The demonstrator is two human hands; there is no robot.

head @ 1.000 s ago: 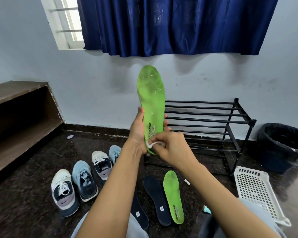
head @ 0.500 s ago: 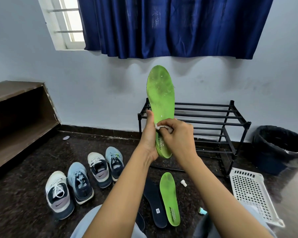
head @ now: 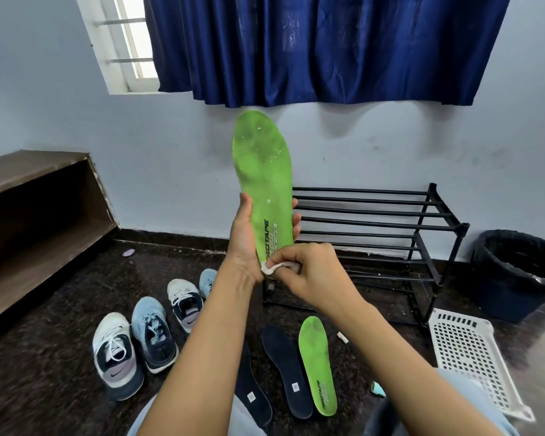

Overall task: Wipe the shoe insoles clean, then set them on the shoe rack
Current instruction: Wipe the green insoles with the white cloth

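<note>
A green insole (head: 263, 171) stands upright in front of me, toe up, speckled with pale dirt. My left hand (head: 246, 240) grips its heel half from behind, thumb on the left edge and fingertips showing on the right. My right hand (head: 309, 275) pinches a small white wipe (head: 272, 267) against the heel end. On the floor lie a second green insole (head: 317, 365) and two dark navy insoles (head: 285, 369) (head: 252, 391). The black metal shoe rack (head: 390, 234) stands against the wall behind, its bars bare.
Several sneakers (head: 151, 338) stand in a row on the dark floor at the left. A white perforated basket (head: 472, 357) lies at the right, with a black bin (head: 519, 272) beyond it. A brown wooden shelf (head: 35, 215) runs along the left wall. Small scraps (head: 343, 337) lie near the insoles.
My right hand slid the wipe down the green insole, from its middle to the heel end. The view shifted slightly.
</note>
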